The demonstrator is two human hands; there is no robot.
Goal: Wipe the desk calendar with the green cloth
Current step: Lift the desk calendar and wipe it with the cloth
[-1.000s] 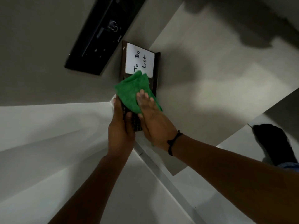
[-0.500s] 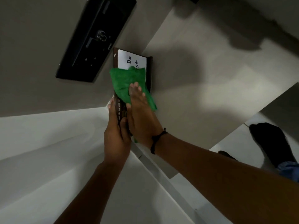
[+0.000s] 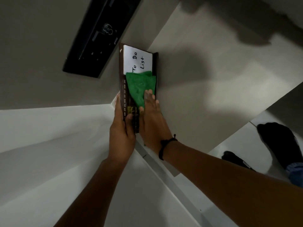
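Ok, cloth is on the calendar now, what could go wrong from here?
1. The desk calendar is propped only by the left hand gripping its near end; a hard push from the right hand could probably tip or slide it.
2. The green cloth sits right below the white To Do List card; wiping further up might smear the writing or dislodge the card.
3. Only the fingertips pin the cloth, so it may bunch or slip.

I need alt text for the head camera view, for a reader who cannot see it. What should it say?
A right hand presses a green cloth flat on a dark brown desk calendar, while the left hand grips the calendar's near end. A white card reading "To Do List" shows beyond the cloth, and a black device lies to its left.
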